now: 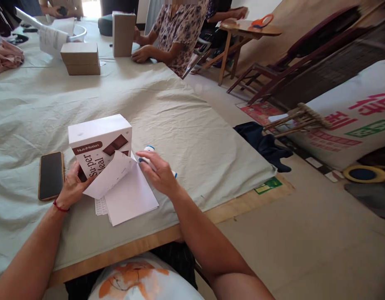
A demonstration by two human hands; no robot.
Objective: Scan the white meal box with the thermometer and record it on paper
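A white box (100,131) printed "NutriMotion" and "Su-per Meal" stands tilted on the cloth-covered table. My left hand (74,183) grips its lower left side, the thumb across the front. A curled white sheet (113,177) leans against the box face, near that thumb. Beneath lie a stack of white paper (133,200) and a sheet with small print (101,206). My right hand (159,173) is bent beside the stack, a slim pale stick with a dark blue end (144,160) at its fingers. Behind this hand lies a white, blue-ended item (149,148), mostly hidden.
A phone (51,175) lies left of my left hand. Farther back are a brown carton (80,62), an upright carton (123,35) at a person's hands, and a white basket (78,33). The table's wooden edge (117,254) runs before me; a chair (273,75) stands right.
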